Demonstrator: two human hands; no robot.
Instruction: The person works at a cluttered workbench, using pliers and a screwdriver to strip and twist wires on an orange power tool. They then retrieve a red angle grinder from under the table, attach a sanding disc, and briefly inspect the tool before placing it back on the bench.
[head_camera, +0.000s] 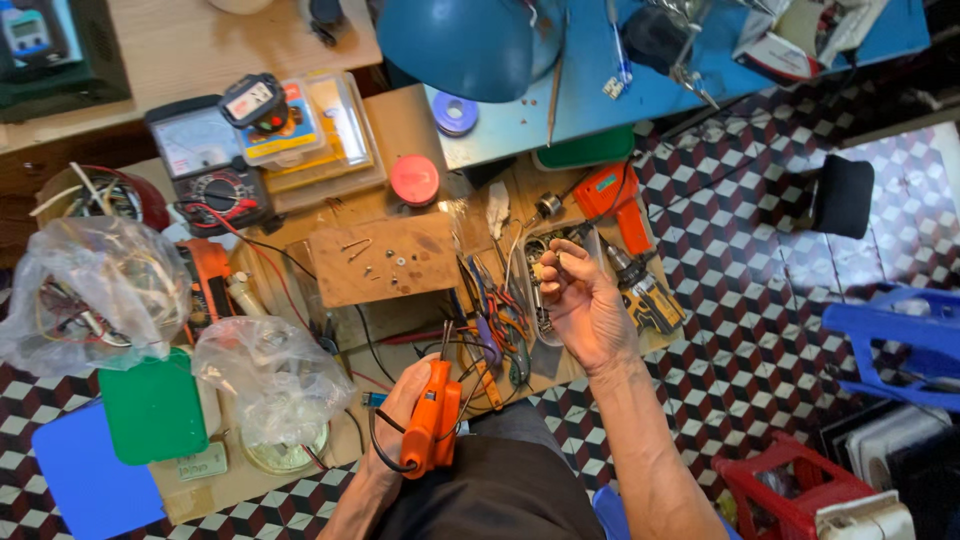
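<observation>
Left hand was wrapped around an orange pistol-grip soldering gun, tip pointing away from the body toward the bench, black cord looping off the butt. Judging by the grip, it was parked low by the lap so the tip stayed clear of the clutter.

Right hand was raised ahead and to the right of the gun, fingers curled, pinching something small at the fingertips; too small to identify. It hovered just over a clear plastic tray of small parts, probably because that's where the bits were kept.

Between the two hands: a heap of hand tools, pliers and screwdrivers, count unclear. Ahead of the left hand, one wooden block with a few screws on top, likely used as a work pad.

Right of the right hand: two drills, one orange, one yellow-black. Far ahead-left of the left hand: one analog multimeter with red and black leads. Left of the left hand: two clear plastic bags, one of them holding wires, and one green lid.
</observation>
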